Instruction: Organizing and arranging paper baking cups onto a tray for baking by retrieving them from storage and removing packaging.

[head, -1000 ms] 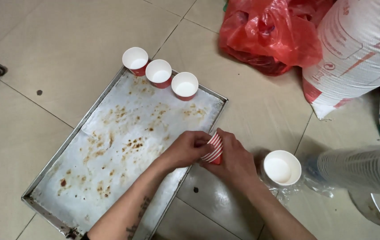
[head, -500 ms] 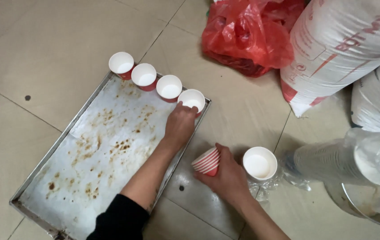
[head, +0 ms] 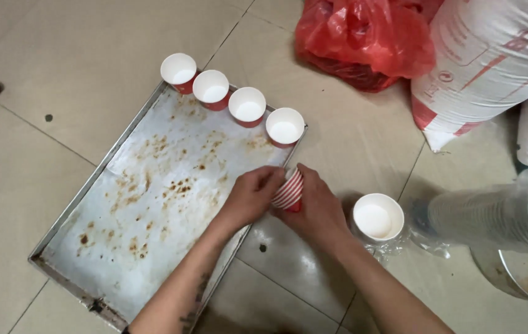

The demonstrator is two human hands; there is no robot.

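A crumpled red plastic bag (head: 363, 40) lies on the tiled floor (head: 47, 55), touching a white sack with red print (head: 493, 62). At the right edge sits a round metal container (head: 523, 278) (only partly in view).

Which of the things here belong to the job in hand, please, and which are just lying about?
In use: left hand, right hand, striped cups held between them, tray, four cups along its far edge, cup stack, sleeve of cups.

Lying about: red bag, white sack.
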